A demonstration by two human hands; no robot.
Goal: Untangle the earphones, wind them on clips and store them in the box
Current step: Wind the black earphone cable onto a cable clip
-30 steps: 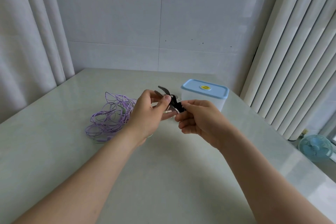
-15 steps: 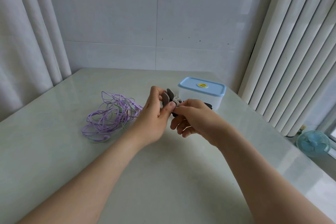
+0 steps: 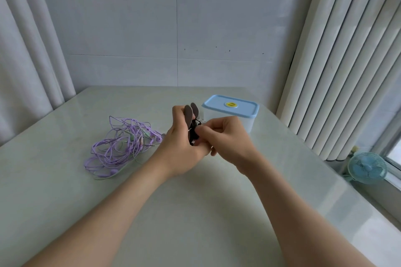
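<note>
White tiled wall (image 3: 130, 28) closes off the far side of your pale, glossy table (image 3: 195, 212), and pleated curtains (image 3: 347, 54) hang down on both sides of it. Low down past the table's right edge sits a small blue fan (image 3: 367, 167).

You hold both hands up over the middle of the table, close together and touching. Your left hand (image 3: 182, 149) grips a dark clip (image 3: 188, 112): its thumb and fingers are curled round the lower part, and the clip's two rounded ends stick up above the fingers, slightly apart. A black cord (image 3: 194, 130) is bunched round the clip in the gap between your hands. Your right hand (image 3: 225, 136) has its fingers curled in, and the fingertips pinch that black cord right against the clip. How many turns of cord are on the clip cannot be told, because your fingers cover most of it.

On the table to the left of your left hand lie the purple earphones (image 3: 121, 147), a loose tangled heap of loops with a few earbuds showing; the nearest loops end near your left wrist.

Your box (image 3: 249, 124) stands on the far right part of the table, just behind your right hand. Its body is milky white, its light-blue lid (image 3: 231, 106) is on, and a yellow oval sticker (image 3: 231, 104) sits in the middle of the lid.
</note>
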